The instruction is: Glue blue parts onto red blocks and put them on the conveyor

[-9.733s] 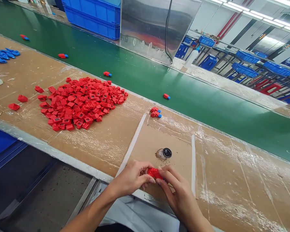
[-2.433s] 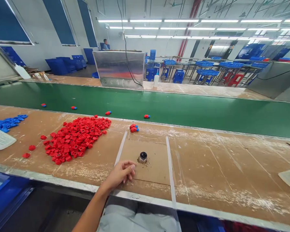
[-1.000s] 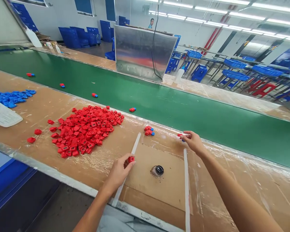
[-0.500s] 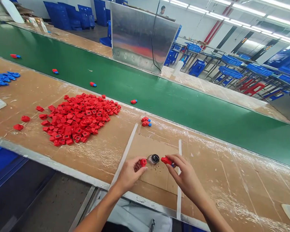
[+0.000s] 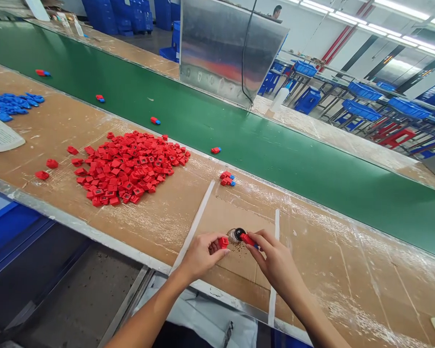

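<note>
Brown bench (image 5: 333, 280) bears a jar (image 5: 237, 234), at whose top, contact unclear, the right hand (image 5: 278, 258) pinches a red-blue piece (image 5: 248, 239), long axis slanting away rightward, while the left hand (image 5: 201, 255) pinches a red block (image 5: 223, 242) just left of the jar.

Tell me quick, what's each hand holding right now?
Left hand: closed, holding a small red block.
Right hand: closed, holding a red-and-blue piece at the black-topped pot.

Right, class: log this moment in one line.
left hand: red block; right hand: red-blue piece, at jar; red pile: left of jar
</note>
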Tool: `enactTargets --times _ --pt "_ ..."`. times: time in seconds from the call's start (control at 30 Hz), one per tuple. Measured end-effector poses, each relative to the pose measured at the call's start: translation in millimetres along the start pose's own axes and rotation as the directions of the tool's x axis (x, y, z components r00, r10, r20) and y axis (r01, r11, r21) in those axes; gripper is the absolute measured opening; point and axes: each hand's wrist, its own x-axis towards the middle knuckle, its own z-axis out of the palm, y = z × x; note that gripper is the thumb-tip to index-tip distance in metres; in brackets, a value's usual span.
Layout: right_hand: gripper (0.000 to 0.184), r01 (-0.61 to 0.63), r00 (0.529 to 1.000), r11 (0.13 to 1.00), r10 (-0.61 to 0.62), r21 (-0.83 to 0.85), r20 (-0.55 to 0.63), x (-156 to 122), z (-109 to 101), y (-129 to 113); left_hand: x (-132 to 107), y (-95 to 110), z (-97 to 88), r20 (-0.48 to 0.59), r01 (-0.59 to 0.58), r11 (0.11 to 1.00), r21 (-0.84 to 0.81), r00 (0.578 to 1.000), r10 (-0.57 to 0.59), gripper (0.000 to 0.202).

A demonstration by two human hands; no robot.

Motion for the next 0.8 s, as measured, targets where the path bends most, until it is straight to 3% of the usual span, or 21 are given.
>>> enactTargets --times 0.27,0.53,0.8 --pt "0.029 0.022 0.997 0.998 -0.018 -0.058 0.08 4.5 -4.6 -2.0 0.8 3.9 -2.1 0.02 0.031 0.998 -0.056 0.999 -0.029 0.022" --pt "0.029 0.012 0.997 0.998 -0.007 -0.054 0.076 2.7 -5.5 -3.6 2.1 -0.6 -2.7 0.125 0.126 0.955 -0.27 0.988 -0.095 0.025" --pt "0.03 -0.02 0.999 0.998 0.023 -0.061 0.047 0.4 -3.9 -3.2 2.3 -0.6 -4.3 0.148 0.141 0.935 -0.324 0.984 -0.097 0.023"
